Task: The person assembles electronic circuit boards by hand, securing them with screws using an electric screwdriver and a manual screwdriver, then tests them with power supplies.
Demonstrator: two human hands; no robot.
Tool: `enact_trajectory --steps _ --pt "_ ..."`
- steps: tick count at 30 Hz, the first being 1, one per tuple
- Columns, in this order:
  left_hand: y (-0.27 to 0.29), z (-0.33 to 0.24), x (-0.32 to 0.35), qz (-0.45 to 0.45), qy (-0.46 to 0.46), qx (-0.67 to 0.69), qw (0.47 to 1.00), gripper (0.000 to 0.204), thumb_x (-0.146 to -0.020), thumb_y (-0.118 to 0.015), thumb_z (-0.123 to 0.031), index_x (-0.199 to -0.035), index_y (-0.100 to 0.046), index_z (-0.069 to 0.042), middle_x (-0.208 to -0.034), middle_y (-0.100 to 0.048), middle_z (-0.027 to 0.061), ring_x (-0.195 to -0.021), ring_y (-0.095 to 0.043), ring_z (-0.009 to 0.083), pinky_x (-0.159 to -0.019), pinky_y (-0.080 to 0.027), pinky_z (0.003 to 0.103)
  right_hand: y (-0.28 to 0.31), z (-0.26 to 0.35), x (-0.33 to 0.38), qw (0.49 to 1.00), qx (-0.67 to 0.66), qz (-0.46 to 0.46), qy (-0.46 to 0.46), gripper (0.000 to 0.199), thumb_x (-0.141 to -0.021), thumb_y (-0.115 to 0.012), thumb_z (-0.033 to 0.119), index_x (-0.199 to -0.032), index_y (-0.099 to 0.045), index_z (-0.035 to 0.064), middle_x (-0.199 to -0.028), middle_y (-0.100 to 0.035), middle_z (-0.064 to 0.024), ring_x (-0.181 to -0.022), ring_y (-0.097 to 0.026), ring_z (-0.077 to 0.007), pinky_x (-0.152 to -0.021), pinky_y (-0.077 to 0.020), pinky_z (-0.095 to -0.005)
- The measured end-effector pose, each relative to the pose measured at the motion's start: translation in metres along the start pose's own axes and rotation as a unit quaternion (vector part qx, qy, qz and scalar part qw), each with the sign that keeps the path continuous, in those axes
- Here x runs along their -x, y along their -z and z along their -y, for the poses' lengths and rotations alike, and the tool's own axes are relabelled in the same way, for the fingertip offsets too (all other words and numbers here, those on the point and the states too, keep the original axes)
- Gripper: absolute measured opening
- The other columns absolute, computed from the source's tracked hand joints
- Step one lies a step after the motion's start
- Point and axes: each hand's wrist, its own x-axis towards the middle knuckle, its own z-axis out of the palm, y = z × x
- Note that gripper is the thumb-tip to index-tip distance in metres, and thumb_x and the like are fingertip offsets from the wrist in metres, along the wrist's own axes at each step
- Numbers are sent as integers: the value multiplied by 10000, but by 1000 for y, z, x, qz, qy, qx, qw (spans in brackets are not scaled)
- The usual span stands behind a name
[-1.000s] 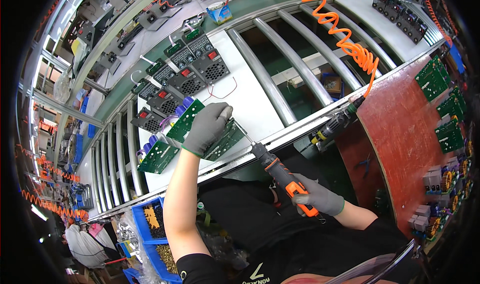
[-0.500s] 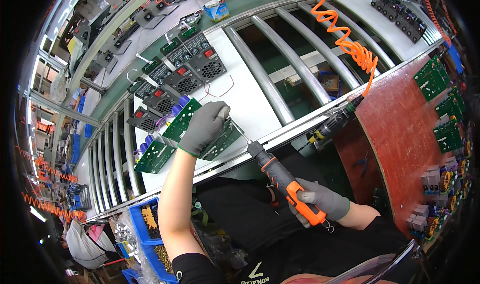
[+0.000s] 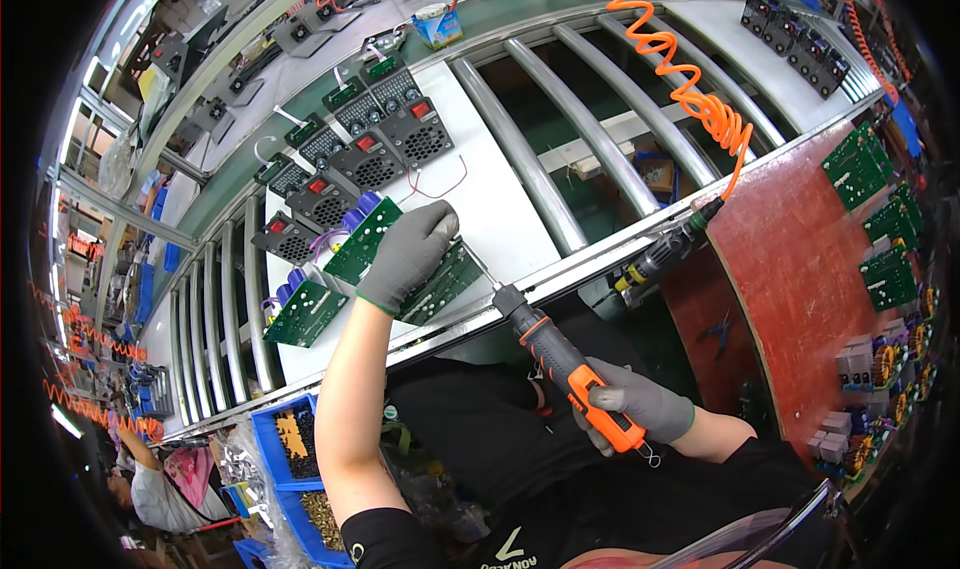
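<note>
My right hand [image 3: 640, 403], in a grey glove, is wrapped round an orange and black electric screwdriver [image 3: 556, 353]. Its long thin bit slants up and left to the fingertips of my left hand [image 3: 412, 254]. That hand, gloved too, has thumb and fingers pinched at the bit's tip, and whatever is between them is too small to make out. Under and beside it are green circuit boards: one [image 3: 440, 287] lies below my fingers, another [image 3: 362, 241] leans behind the wrist, and a third [image 3: 305, 315] is at the left. Purple cylindrical parts [image 3: 362, 209] show behind the boards.
Several black power-supply housings [image 3: 348, 164] stand behind the boards on the white board [image 3: 500, 184]. Metal rollers [image 3: 590, 124] flank it. A second driver [image 3: 660, 257] hangs from a coiled orange hose [image 3: 715, 109]. Blue bins [image 3: 290, 444] of screws sit lower left. More circuit boards [image 3: 888, 274] line the red surface [image 3: 775, 299].
My hands and the screwdriver have hardly moved; the view has shifted slightly. At the lower left edge, another person has changed posture, and a raised arm now shows.
</note>
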Motion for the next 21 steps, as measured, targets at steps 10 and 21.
enact_trajectory --steps 10,21 --pt "-2 11 -2 7 -86 -4 996 194 -1009 -479 -198 -975 -550 -20 -879 -559 132 -837 -540 262 -802 -447 358 2 -2 1 999 -33 -5 8 633 -844 -705 469 -1282 -440 98 -826 -578 -94 -575 -617 -172 -509 -544 -308" --pt "-5 9 -2 -6 -92 -6 996 183 -995 -485 -174 -959 -560 -11 -866 -569 143 -831 -548 269 -794 -449 367 3 0 5 999 -37 14 15 517 -919 -637 408 -1271 -434 89 -857 -590 -110 -594 -628 -188 -504 -552 -323"
